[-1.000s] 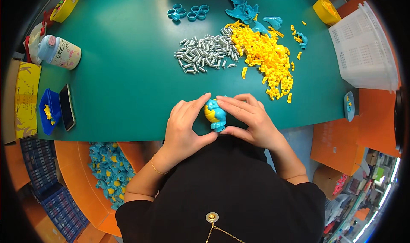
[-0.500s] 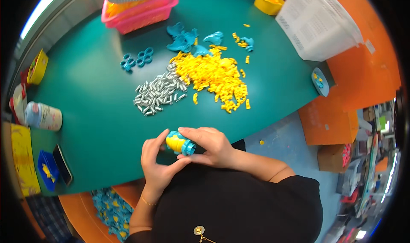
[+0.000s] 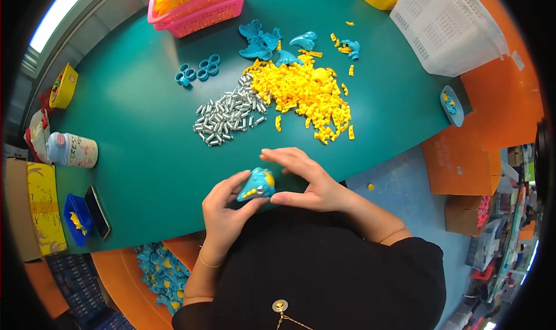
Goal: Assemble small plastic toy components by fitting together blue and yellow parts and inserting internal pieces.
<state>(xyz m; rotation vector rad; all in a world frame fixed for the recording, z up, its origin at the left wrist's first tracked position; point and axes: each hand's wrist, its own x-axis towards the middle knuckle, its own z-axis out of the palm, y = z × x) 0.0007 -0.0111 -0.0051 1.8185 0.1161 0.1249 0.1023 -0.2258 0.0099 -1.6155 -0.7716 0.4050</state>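
A small teal plastic toy piece (image 3: 253, 182), shaped like an animal head with a yellow patch and a row of yellow teeth-like spots, is pinched between the thumb and fingers of my left hand (image 3: 222, 208). My right hand (image 3: 313, 182) is beside it with fingers spread and thumb apart from them, the thumb tip close to the toy; whether it touches, I cannot tell. Beyond both hands lie a heap of small yellow plastic parts (image 3: 307, 92) and a pile of short silvery metal pieces (image 3: 229, 117).
Teal ring clusters (image 3: 207, 69) and curved teal shells (image 3: 259, 43) lie farther back. A pink basket (image 3: 211, 16) and white basket (image 3: 443, 31) stand behind. At left are a bottle (image 3: 80, 151), phone (image 3: 98, 213) and blue tray (image 3: 72, 225). Below the table edge, a bin holds teal-yellow pieces (image 3: 162, 275).
The toy has been turned, so its spotted side now shows instead of its ringed end. My right fingers have let go and opened away from it; my left hand keeps hold.
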